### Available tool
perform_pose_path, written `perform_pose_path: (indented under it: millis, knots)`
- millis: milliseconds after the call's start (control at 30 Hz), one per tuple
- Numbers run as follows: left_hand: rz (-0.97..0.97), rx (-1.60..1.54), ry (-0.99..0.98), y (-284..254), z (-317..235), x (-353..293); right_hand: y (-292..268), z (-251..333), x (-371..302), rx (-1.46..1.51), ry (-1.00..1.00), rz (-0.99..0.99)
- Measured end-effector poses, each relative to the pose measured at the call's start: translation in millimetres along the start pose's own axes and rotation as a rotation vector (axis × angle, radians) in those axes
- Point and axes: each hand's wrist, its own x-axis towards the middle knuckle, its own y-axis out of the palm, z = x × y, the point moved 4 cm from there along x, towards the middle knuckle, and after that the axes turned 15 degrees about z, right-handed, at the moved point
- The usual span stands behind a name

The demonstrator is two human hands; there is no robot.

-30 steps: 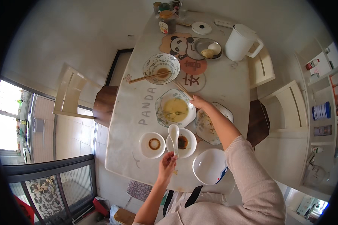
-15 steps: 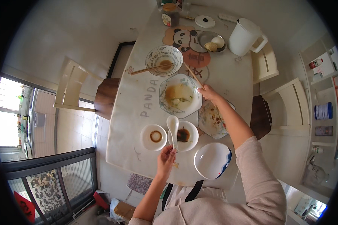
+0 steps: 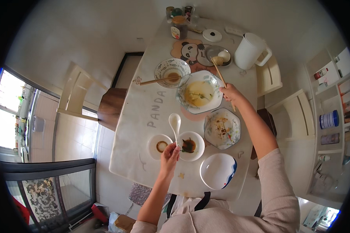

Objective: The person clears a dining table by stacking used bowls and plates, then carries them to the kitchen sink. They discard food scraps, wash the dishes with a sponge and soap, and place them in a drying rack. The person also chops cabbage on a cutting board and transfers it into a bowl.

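My left hand [image 3: 169, 156] is closed round the handle of a white soup spoon [image 3: 175, 123], held over two small white bowls. The left bowl [image 3: 153, 144] has a little brown liquid; the right one [image 3: 198, 152] has dark sauce with dark bits. My right hand [image 3: 230, 93] is closed on wooden chopsticks [image 3: 217, 72] and also grips the right rim of a large patterned bowl [image 3: 182, 101]. That bowl contains yellowish broth and green scraps; whether it is off the table I cannot tell. Below it lies a patterned plate [image 3: 212, 136] with food remains.
A fish-patterned bowl [image 3: 163, 69] with chopsticks across it stands at the left. Near me is a white dish [image 3: 216, 171] with a blue edge. Farther back are a metal plate [image 3: 210, 51] holding round foods, a white pitcher [image 3: 249, 50], a lid [image 3: 212, 35] and a jar [image 3: 179, 29].
My right hand and the large bowl have shifted right and away from me, uncovering more of the patterned plate. The spoon has moved slightly left with my left hand. The view has shifted a little.
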Motion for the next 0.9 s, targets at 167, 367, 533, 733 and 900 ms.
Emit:
perform_pose_path:
  millis: [167,367,533,733,900]
  knots:
    - [0.05,-0.025,0.033,18,-19,37,-2,31,22,-0.031,-0.002,-0.038]
    - [0.063,-0.022,0.059,22,-42,75,-8,67,69,-0.266,0.043,-0.176]
    - [0.048,-0.045,0.065,13,-44,86,46,145,64,-0.888,-0.021,-0.313]
    - [0.031,-0.06,0.06,9,-39,88,94,185,67,-1.163,-0.221,-0.4]
    - [0.038,-0.045,0.029,12,-43,88,124,204,56,-1.268,-0.292,-0.383]
